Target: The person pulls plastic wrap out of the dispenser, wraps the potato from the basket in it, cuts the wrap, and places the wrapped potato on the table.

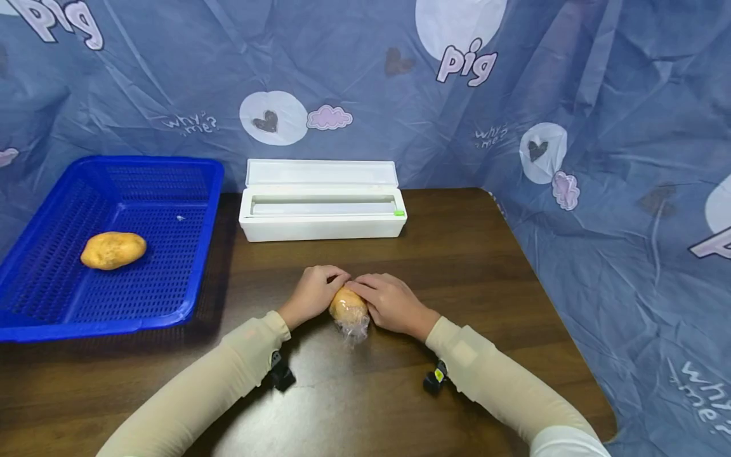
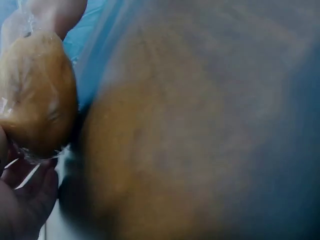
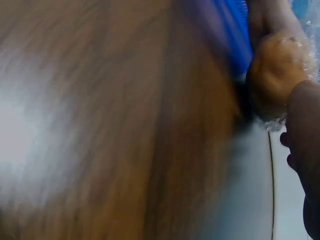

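A potato [image 1: 347, 306] in clear plastic wrap is held between both hands, over the middle of the table. Loose wrap [image 1: 355, 329] bunches at its near end. My left hand [image 1: 315, 293] grips its far left side, with the thumb along the wrapped skin. From the other side my right hand [image 1: 394, 302] holds it, fingers over the top and far end. In the left wrist view the wrapped potato [image 2: 39, 95] sits between the fingers of both hands, film clinging to it. The right wrist view shows the potato [image 3: 277, 72] at the right edge, partly behind a hand.
A white cling film box [image 1: 322, 228] with a raised lid and green slider stands behind the hands. At left, a blue basket [image 1: 197, 266] contains an unwrapped potato [image 1: 113, 250]. Patterned blue cloth [image 1: 365, 57] hangs along the back and right of the wooden table [image 1: 468, 254].
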